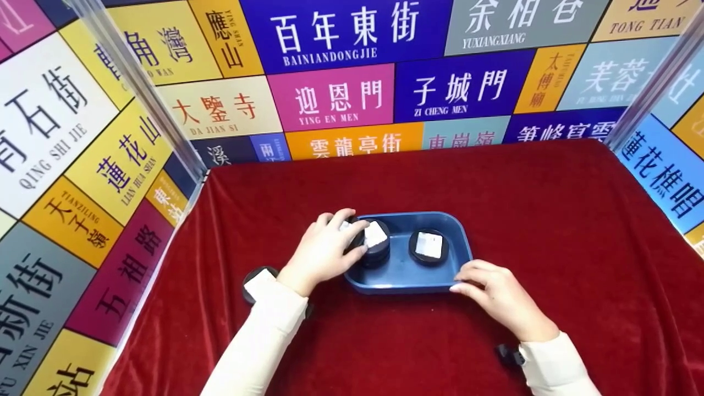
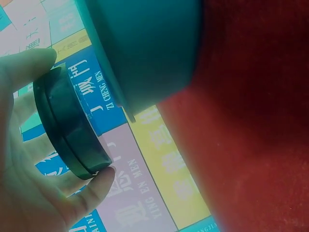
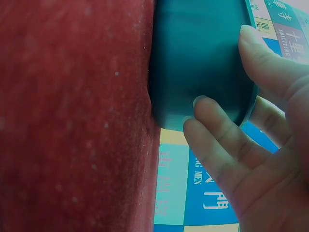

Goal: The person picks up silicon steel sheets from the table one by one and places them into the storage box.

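A black round tin (image 2: 70, 121) is gripped at its edge between the thumb and fingers of my left hand (image 1: 327, 250). In the head view that hand hangs over the left end of a blue tray (image 1: 407, 283) and partly hides the tin. Under and beside its fingers, black round tins (image 1: 377, 256) stand stacked in the tray, a white label on top. Another labelled black tin (image 1: 428, 247) lies in the tray's right half. My right hand (image 1: 498, 294) holds the tray's near right corner, thumb at the rim and fingers against the outer wall.
One more black tin with a white label (image 1: 259, 285) lies outside the tray, beside my left wrist and partly covered by the sleeve. Red cloth (image 1: 385, 346) covers the table. Colourful panels with street names (image 1: 341, 99) and clear posts (image 1: 137, 82) border it.
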Motion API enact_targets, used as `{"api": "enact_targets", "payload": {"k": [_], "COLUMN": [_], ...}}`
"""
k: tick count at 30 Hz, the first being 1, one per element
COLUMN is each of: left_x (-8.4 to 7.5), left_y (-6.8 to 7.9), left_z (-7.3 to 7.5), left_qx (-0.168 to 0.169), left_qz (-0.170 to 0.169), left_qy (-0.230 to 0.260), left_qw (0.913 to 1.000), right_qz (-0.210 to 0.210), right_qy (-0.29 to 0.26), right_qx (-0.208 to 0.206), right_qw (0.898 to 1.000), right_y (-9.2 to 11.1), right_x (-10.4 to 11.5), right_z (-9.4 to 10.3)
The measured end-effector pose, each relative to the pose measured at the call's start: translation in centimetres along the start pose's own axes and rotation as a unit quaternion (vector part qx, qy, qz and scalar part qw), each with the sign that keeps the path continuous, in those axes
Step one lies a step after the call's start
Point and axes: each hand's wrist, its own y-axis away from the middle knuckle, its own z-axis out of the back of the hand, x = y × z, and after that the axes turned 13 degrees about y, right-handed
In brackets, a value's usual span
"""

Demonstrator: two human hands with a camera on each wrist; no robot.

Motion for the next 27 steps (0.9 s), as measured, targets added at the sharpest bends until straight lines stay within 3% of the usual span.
{"api": "enact_targets", "payload": {"k": [27], "left_x": [-2.4], "left_y": [-1.8], "left_z": [-0.4], "left_qx": [0.012], "left_qz": [-0.034], "left_qy": [-0.004], "left_qw": [0.9993], "right_qz": [-0.008], "right_qy": [0.001], "right_qx": [0.002], "right_qw": [1.0], "right_y": [-0.1], "right_x": [0.0], "right_z": [0.0]}}
